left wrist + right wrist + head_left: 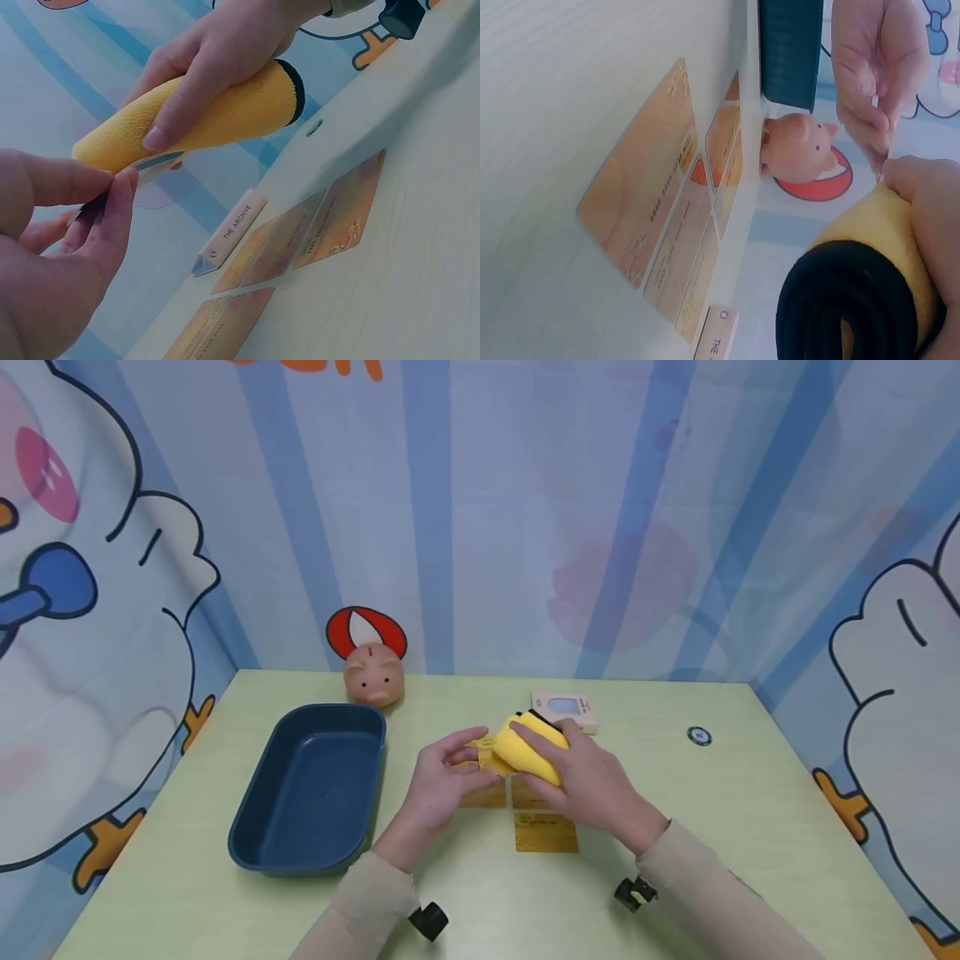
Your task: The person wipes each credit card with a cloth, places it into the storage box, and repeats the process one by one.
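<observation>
My left hand (438,783) pinches a thin gold card (489,758) by its edge between thumb and fingers, raised above the table. My right hand (592,781) grips a folded yellow cloth (525,753) with a black border; the cloth lies against the card, covering part of it. In the left wrist view the right thumb is on the near side of the cloth (225,109), close over the card. Below the hands, several gold cards (546,833) lie flat in rows on the table, some partly hidden by the hands in the head view.
Left of the hands stands a dark blue tub (242,835), with a pink piggy bank (373,677) behind it. A small pale box (585,703) lies behind the cards. Farther right is a round dark token (699,736). A printed curtain (510,527) borders the table's back.
</observation>
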Demonstrator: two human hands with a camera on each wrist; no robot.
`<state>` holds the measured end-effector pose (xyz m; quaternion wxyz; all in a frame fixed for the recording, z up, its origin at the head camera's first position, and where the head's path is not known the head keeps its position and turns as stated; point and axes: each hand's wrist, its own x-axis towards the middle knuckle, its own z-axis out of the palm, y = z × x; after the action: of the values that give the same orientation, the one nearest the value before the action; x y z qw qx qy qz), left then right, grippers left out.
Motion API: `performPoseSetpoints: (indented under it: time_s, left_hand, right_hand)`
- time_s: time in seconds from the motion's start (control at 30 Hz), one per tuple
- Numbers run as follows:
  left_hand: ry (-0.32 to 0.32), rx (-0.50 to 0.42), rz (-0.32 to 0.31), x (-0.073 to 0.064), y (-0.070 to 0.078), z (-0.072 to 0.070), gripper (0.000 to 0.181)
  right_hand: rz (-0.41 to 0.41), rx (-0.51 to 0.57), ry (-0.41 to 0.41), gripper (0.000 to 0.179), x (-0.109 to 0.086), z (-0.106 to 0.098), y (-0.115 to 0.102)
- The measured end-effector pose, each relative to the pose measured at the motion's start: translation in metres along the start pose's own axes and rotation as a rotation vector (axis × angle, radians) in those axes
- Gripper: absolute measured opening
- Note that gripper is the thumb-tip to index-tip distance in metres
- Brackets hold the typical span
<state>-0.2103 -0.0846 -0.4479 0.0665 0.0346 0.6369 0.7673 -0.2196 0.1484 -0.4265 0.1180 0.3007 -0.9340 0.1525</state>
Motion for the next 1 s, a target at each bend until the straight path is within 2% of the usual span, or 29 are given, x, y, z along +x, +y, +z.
performPoseSetpoints:
  time_s: [0.43,0.73,1.0]
  left_hand:
    - [0.020,-0.016,0.003,-0.002,0.003,-0.006,0.063]
    - [0.002,0.083,0.009,0.001,0.001,-0.009,0.061]
    - [-0.018,0.143,0.017,0.003,-0.001,-0.011,0.057]
  right_hand:
    - [0.037,-0.017,0.019,0.065,-0.006,-0.001,0.016]
    - [0.122,-0.032,0.021,0.066,-0.005,-0.002,0.029]
    - [0.185,0.014,0.063,0.065,-0.004,-0.008,0.036]
